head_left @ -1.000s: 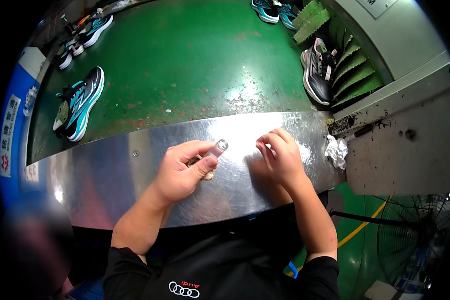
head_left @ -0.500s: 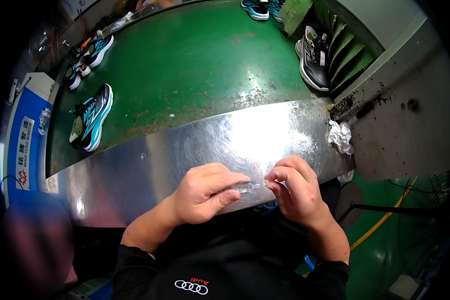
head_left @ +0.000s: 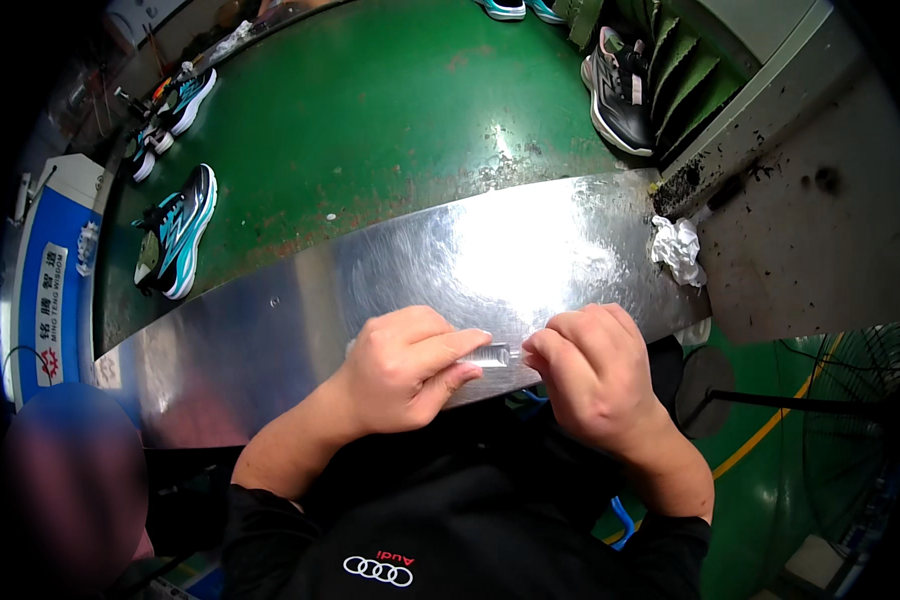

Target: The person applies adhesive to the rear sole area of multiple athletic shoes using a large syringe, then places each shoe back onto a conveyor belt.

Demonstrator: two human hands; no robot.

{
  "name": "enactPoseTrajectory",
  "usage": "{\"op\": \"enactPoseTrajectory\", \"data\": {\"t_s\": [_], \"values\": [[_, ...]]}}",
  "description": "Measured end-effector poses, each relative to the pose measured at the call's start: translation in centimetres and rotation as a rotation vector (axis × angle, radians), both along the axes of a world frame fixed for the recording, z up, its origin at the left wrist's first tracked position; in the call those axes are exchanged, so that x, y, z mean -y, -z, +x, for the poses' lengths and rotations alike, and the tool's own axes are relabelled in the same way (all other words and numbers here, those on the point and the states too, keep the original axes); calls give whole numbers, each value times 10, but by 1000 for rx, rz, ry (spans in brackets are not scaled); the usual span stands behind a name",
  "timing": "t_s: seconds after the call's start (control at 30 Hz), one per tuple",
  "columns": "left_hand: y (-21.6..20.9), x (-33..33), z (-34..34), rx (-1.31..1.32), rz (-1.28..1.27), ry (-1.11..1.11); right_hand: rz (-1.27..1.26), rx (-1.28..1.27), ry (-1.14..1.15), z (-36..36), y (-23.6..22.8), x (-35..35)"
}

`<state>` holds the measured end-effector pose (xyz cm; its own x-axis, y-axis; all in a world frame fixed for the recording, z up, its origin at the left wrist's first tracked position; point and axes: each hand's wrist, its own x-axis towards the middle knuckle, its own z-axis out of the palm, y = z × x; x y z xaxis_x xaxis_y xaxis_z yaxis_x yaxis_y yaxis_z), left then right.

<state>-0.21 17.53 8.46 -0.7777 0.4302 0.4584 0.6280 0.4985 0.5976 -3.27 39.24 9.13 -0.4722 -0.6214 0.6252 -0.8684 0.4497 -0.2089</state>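
Metal worktop, far shoes cut off. Left grip pinches clear tube over worktop's near edge, tube's left end hidden; right grip bunched just beside, can't tell if holding anything.

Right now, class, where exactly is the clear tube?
In the head view, the clear tube is slightly below and right of centre, held in the left hand, with the right hand close by on its right.
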Motion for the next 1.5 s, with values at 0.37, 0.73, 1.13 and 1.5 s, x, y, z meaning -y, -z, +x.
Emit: {"op": "enactPoseTrajectory", "data": {"t_s": [0.37, 0.73, 1.13, 1.5], "values": [[6, -9, -10, -20, -198, 10, 262, -26, 21, -7, 6, -10], [16, -6, -14, 156, -121, 41, 282, 187, -48, -13, -8, -13], [-4, -13, -33, 1071, 1409, 377, -55, 236, -207, 3, 3, 35], [-23, -29, -38, 1115, 1479, 492, -103, 39, -116, 2, 12, 33]]}}
